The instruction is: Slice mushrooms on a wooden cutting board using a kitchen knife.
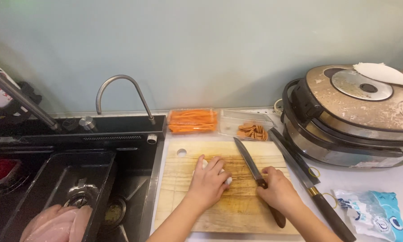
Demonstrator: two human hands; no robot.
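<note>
My left hand [209, 179] lies curled over a small white piece of food [227, 180] on the wooden cutting board [237, 210]; most of the food is hidden under my fingers. My right hand [278, 190] grips the dark handle of a kitchen knife [248, 160]. Its blade points away from me towards the back of the board, just right of my left hand.
A second long knife [300, 168] lies right of the board beside a big rice cooker [358, 116] with a white paddle [383, 74] on top. Trays of carrot sticks [192, 121] and sausage slices [251, 131] stand behind. A black sink [71, 179] holds raw chicken [58, 224]. A plastic bag [372, 213] lies at right.
</note>
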